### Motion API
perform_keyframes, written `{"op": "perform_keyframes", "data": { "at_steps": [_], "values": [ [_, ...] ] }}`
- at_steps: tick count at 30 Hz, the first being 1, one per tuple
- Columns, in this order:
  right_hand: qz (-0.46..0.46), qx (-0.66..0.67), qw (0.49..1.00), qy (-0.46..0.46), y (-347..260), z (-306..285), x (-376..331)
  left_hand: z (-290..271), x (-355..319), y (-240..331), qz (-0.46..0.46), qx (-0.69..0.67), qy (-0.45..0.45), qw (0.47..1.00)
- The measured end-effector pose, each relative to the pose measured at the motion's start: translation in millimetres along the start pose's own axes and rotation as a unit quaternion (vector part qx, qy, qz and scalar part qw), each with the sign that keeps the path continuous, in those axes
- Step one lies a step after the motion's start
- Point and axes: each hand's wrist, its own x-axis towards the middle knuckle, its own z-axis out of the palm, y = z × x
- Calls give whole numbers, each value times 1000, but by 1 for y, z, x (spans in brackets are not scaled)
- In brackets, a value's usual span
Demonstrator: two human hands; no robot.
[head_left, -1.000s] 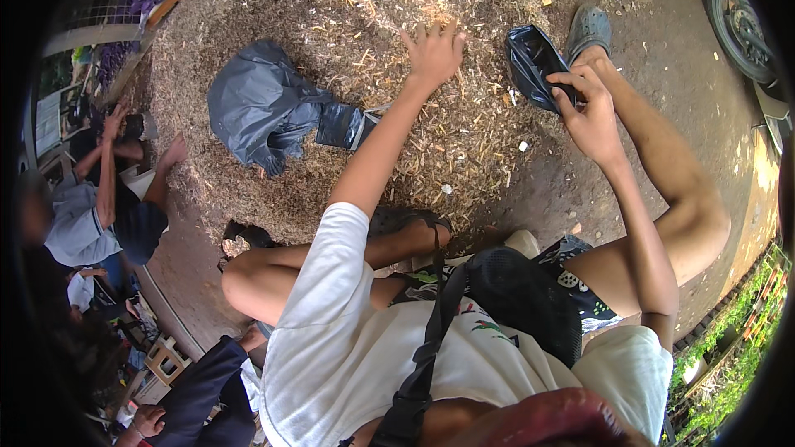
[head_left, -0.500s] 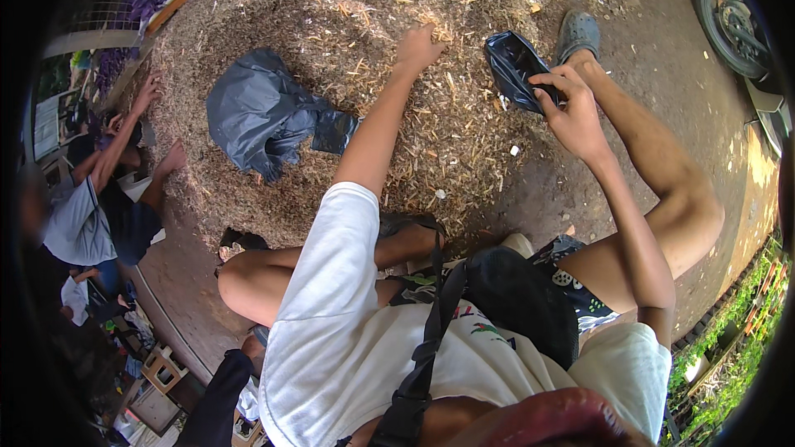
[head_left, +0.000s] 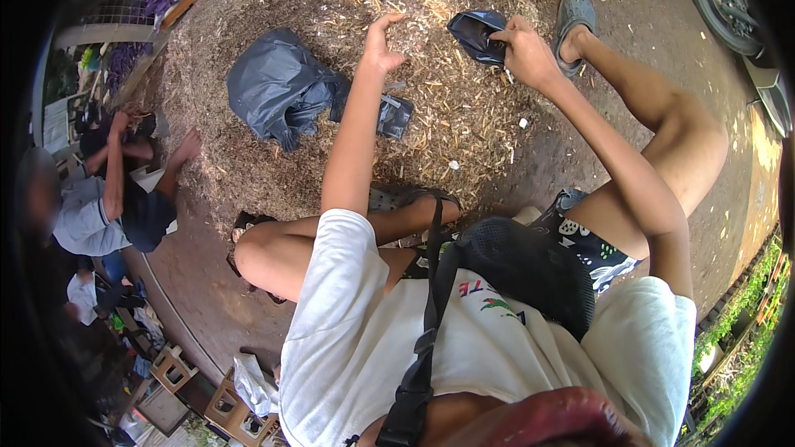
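A small black plastic bag (head_left: pixel 474 40), its mouth gaping, hangs from my right hand (head_left: pixel 528 51), whose fingers pinch the rim nearest me. My left hand (head_left: pixel 383 43) hovers over a heap of brown mulch with wood chips (head_left: pixel 447 108). Its fingers and thumb are apart, with nothing visible between them. To the left of my left forearm lies a larger, crumpled black plastic bag (head_left: pixel 277 87) on the mulch. Flat black plastic bags (head_left: pixel 395 115) lie beside it, just right of that forearm.
Another person (head_left: pixel 108 190) sits at the far left, by the mulch. My clog-shod foot (head_left: pixel 575 21) rests on bare soil at the right. A motorcycle wheel (head_left: pixel 722 4) stands at the upper right. Hollow blocks (head_left: pixel 236 410) lie at the lower left; green plants (head_left: pixel 733 352) border the lower right.
My right hand has brought the small bag leftward and up, toward my left hand. My left hand has lifted from the mulch and shifted left, its fingers opening.
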Motion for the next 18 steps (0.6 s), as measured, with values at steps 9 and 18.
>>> {"op": "perform_keyframes", "data": {
  "at_steps": [9,18],
  "values": [
    [2,-76,991,-107,-41,39,31,0,-67,0,2,-78,4,997],
    [-80,19,994,-69,-53,56,33,17,-53,-25,12,-90,-51,995]
  ]
}}
